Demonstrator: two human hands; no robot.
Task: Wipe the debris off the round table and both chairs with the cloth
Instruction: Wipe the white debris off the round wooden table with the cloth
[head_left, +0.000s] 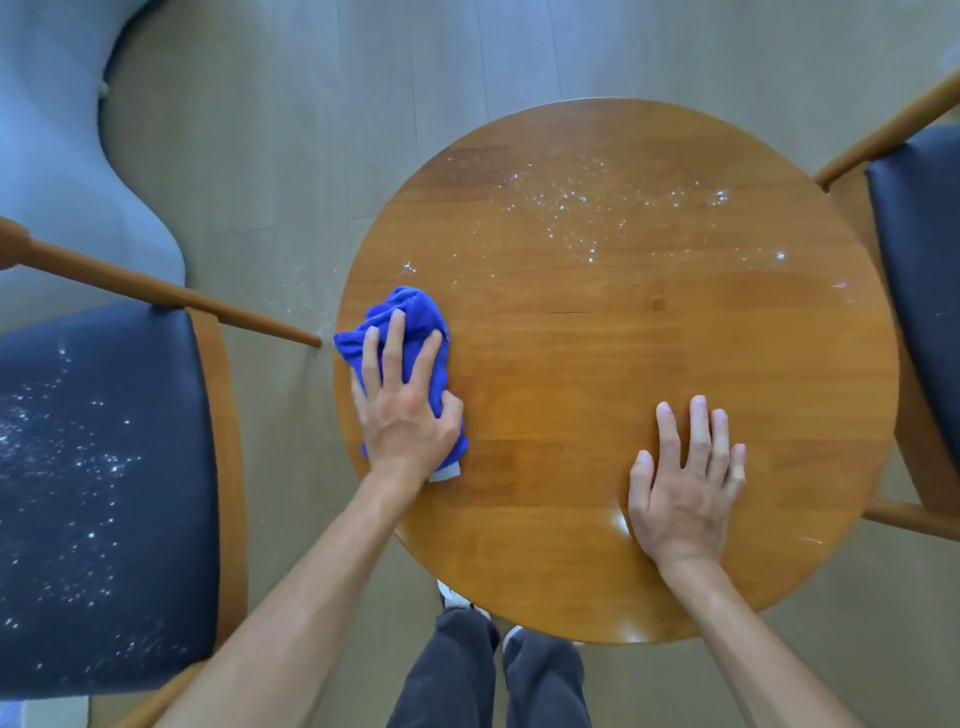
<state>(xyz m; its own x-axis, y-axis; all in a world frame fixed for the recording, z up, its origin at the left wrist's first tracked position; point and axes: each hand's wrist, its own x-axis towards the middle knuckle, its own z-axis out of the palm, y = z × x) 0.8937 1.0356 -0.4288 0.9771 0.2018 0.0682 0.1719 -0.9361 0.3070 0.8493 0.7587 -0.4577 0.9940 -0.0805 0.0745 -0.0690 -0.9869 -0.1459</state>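
Observation:
A round wooden table (649, 364) fills the middle of the view. White crumbs (582, 202) lie scattered over its far half. A crumpled blue cloth (410, 317) sits at the table's left edge, and my left hand (402, 410) presses it down with straight, spread fingers. My right hand (685, 478) rests flat on the near right part of the tabletop. The left chair (104, 493) has a dark seat speckled with white debris. Only part of the right chair (919, 270) shows, with a dark seat and a few specks.
A pale grey rounded seat or sofa (67, 156) stands at the far left on the wooden floor (291, 156). Some white dust lies on the floor beside the table's left edge. My legs in dark trousers (493, 675) stand at the table's near edge.

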